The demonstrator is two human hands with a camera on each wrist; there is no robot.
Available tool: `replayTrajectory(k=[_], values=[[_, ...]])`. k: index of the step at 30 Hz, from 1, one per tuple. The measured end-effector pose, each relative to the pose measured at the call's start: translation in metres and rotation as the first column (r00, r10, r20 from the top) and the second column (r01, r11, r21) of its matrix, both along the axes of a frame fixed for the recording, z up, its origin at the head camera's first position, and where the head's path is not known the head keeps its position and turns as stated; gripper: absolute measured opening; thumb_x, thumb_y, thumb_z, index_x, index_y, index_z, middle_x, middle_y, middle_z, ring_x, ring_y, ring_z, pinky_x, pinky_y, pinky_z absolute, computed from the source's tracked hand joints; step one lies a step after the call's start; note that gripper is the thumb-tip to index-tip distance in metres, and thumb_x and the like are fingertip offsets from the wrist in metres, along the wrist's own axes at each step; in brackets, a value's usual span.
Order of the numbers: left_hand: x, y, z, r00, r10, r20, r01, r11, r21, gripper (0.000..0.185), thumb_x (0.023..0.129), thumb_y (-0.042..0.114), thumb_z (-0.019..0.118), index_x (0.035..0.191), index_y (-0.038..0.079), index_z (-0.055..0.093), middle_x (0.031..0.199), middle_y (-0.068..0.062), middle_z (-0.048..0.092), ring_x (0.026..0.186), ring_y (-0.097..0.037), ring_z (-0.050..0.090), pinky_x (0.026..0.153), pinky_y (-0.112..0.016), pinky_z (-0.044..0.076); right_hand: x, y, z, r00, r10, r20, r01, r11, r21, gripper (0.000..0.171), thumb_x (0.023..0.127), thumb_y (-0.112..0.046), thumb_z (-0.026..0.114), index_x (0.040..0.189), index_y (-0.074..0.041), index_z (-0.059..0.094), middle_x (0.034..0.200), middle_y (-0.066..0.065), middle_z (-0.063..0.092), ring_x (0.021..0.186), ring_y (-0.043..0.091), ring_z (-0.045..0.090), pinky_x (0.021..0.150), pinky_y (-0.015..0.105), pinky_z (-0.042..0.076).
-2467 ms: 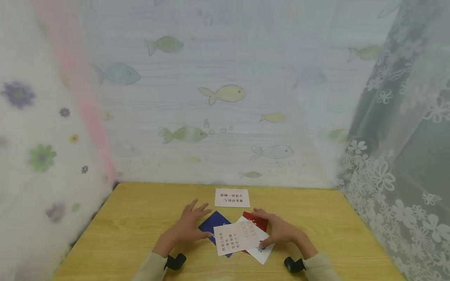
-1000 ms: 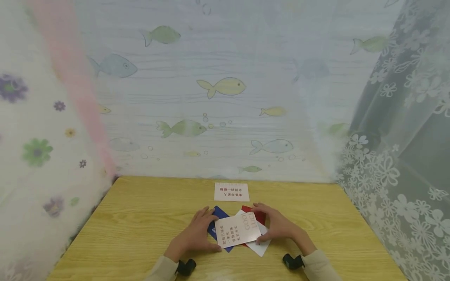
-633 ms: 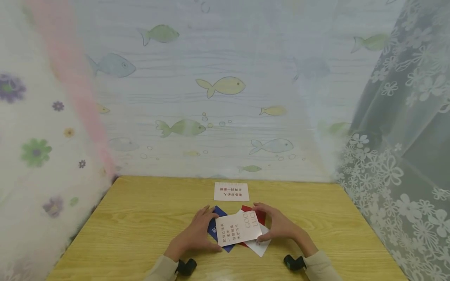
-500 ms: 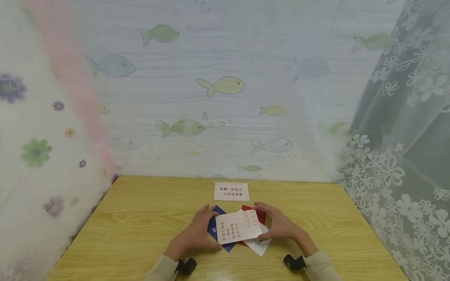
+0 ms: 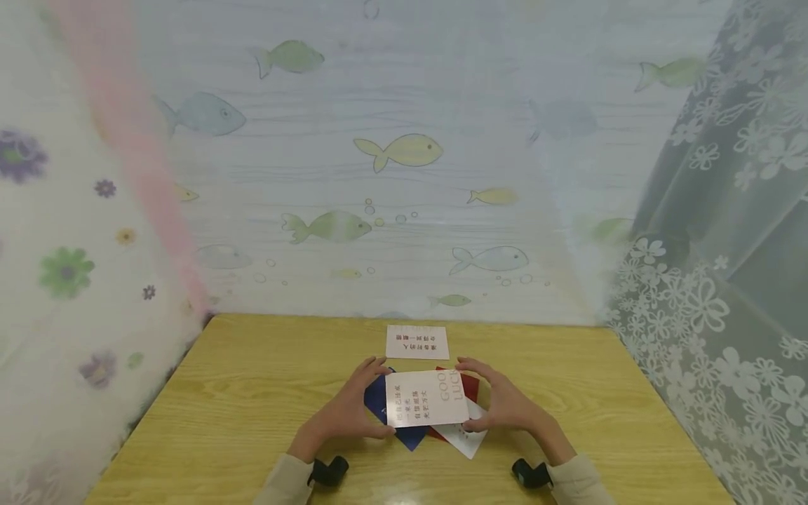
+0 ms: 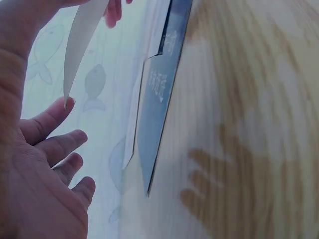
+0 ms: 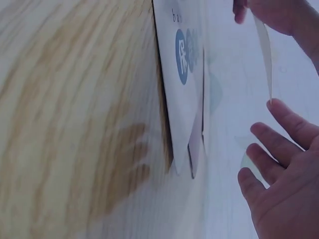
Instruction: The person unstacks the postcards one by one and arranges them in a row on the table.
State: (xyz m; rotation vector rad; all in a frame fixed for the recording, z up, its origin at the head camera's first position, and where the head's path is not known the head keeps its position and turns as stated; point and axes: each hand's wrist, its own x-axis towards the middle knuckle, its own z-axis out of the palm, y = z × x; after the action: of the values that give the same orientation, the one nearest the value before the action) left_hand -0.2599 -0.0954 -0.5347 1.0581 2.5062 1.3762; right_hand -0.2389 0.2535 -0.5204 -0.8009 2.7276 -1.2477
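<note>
1. A pale pink card (image 5: 426, 398) printed with red text, "GOOD LUCK" along its right end, is held level just above the tabletop (image 5: 252, 393), a little towards the near edge from its middle. In both wrist views it appears edge-on and slightly bowed (image 6: 82, 40), clear of the cards beneath.
2. The left hand (image 5: 350, 414) pinches the card's left edge and the right hand (image 5: 501, 407) pinches its right edge, index finger at the far corner and thumb at the near one. Holding it only by the edges seems to keep the printed face uncovered.
3. Directly beneath lies a loose, overlapping pile: a dark blue card (image 5: 379, 403) jutting left, a red card (image 5: 470, 384) jutting right, and a white card (image 5: 467, 442) with a blue emblem pointing towards the near edge.
4. A second pale card (image 5: 417, 341) with red text lies flat and alone near the far edge, set apart from the pile.
5. Fish-patterned sheeting (image 5: 398, 151) hangs behind the tabletop, and a lace curtain (image 5: 713, 294) at its right.
</note>
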Motion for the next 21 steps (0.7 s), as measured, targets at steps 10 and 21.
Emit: replayTrajectory(k=[10, 21], values=[[-0.005, -0.014, 0.004, 1.0, 0.007, -0.019, -0.007, 1.0, -0.03, 0.09, 0.066, 0.028, 0.095, 0.141, 0.015, 0.047, 0.165, -0.015, 0.031, 0.153, -0.04, 0.023, 0.114, -0.065, 0.035, 0.001, -0.01, 0.004, 0.999, 0.015, -0.037, -0.016, 1.0, -0.016, 0.094, 0.066, -0.033, 0.096, 0.146, -0.01, 0.051, 0.158, 0.014, 0.043, 0.145, 0.044, 0.038, 0.109, 0.07, 0.037], [-0.013, -0.037, 0.012, 0.995, 0.049, -0.092, -0.048, 0.999, 0.007, 0.095, 0.06, 0.021, 0.098, 0.142, 0.019, 0.049, 0.163, -0.009, 0.036, 0.15, -0.039, 0.032, 0.116, -0.063, 0.034, -0.013, -0.03, 0.001, 0.999, 0.039, -0.037, -0.043, 0.993, -0.106, 0.095, 0.067, -0.026, 0.096, 0.149, -0.02, 0.048, 0.16, 0.006, 0.043, 0.149, 0.038, 0.034, 0.114, 0.068, 0.033]])
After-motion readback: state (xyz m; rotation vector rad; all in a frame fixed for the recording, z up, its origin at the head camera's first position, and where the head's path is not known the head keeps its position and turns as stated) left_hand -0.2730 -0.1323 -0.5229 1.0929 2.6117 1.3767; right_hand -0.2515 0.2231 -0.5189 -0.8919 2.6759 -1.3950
